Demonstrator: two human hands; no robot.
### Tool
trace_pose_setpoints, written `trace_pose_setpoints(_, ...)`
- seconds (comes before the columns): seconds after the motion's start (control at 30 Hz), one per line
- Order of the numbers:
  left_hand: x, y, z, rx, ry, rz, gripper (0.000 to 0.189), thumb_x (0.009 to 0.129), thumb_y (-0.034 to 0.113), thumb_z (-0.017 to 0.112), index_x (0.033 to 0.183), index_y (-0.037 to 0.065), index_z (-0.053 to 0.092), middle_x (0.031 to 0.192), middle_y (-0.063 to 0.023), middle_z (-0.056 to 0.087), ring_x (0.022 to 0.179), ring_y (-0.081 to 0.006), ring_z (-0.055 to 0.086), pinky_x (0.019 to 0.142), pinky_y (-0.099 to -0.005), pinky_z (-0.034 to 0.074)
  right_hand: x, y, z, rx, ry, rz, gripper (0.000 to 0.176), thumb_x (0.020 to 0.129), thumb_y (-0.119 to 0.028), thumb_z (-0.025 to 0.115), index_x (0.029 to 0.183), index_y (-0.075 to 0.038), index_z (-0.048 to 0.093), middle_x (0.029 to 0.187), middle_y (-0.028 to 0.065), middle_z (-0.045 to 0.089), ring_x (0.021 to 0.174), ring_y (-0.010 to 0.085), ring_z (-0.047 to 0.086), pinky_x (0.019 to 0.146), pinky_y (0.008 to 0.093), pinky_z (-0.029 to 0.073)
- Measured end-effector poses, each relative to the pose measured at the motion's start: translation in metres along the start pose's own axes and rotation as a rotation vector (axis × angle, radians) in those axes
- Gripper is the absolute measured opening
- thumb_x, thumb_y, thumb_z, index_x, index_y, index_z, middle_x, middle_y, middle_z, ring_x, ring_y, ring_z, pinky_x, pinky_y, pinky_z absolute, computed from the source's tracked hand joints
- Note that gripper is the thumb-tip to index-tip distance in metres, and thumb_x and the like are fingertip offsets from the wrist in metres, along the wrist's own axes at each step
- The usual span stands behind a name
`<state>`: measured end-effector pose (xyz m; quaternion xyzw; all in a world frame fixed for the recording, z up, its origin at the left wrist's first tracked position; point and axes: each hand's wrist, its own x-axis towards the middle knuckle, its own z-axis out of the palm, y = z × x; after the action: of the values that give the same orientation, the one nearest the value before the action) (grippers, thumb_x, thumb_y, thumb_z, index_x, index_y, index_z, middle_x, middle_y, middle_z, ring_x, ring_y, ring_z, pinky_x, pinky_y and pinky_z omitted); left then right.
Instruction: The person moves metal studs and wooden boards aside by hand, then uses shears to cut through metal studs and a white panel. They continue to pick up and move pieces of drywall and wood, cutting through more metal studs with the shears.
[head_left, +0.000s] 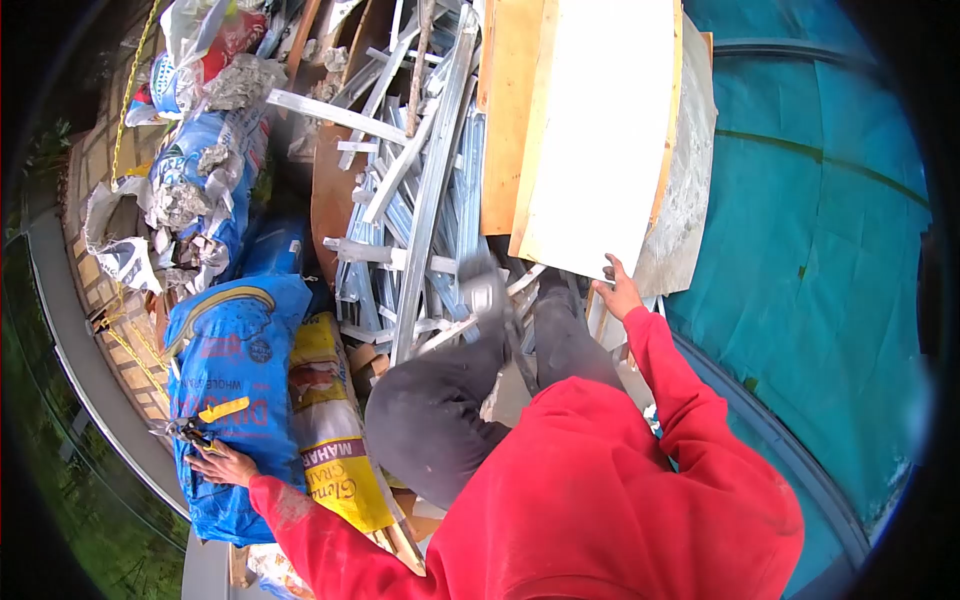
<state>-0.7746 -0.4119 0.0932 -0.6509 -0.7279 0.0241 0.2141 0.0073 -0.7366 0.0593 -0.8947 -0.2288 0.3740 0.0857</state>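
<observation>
My left hand [226, 466] is on the blue woven bag [235, 345], its fingers at one handle of a pair of snips [187, 430] with yellow-and-black handles. The snips lie across the bag, their handles spread apart. On the other side, my right hand [620, 290] touches the lower corner of a white board [600, 130]. Its fingers are apart, one of them over the board's face. The board lies on a stack of wooden panels [513, 110].
Silvery metal strips [435, 190] are heaped beyond my legs. Torn bags of rubble [185, 200] are at the left, and a yellow bag [340, 430] lies beside the blue one. A teal tarp [800, 250] spans the right. A yellow chain [130, 100] hangs far left.
</observation>
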Motion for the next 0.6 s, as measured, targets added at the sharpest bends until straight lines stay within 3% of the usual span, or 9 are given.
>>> trace_pose_setpoints(0.3,0.006,0.013,-0.012,-0.016,-0.042,0.006,0.056,0.096,0.05,0.036,0.138,0.013,0.04,0.154,-0.0088,0.019,0.142,-0.0309,0.016,0.111,-0.0522,0.011,0.099,-0.075,-0.038,-0.065,0.048,-0.092,0.07,0.081,-0.017,0.067,0.14,-0.006,0.03,0.12,0.0303,0.054,0.117,0.0401,0.051,0.098,0.0422,0.041)
trace_pose_setpoints(0.43,0.012,0.015,-0.017,-0.024,-0.024,0.076,0.057,0.097,0.051,0.033,0.138,0.011,0.039,0.154,-0.0143,0.018,0.141,-0.0332,0.016,0.11,-0.0543,0.011,0.145,-0.125,-0.064,-0.124,0.064,-0.133,0.069,0.084,-0.018,0.065,0.141,-0.011,0.028,0.119,0.027,0.056,0.113,0.0376,0.056,0.092,0.0427,0.046)
trace_pose_setpoints(0.6,0.009,0.016,-0.02,0.052,-0.189,-0.005,0.064,0.096,0.055,0.028,0.138,0.008,0.036,0.154,-0.0165,0.012,0.141,-0.0379,0.015,0.108,-0.0593,0.014,0.186,-0.169,-0.095,-0.174,0.058,-0.096,0.065,0.086,-0.02,0.064,0.141,-0.013,0.029,0.118,0.0244,0.057,0.112,0.0352,0.057,0.088,0.0428,0.049)
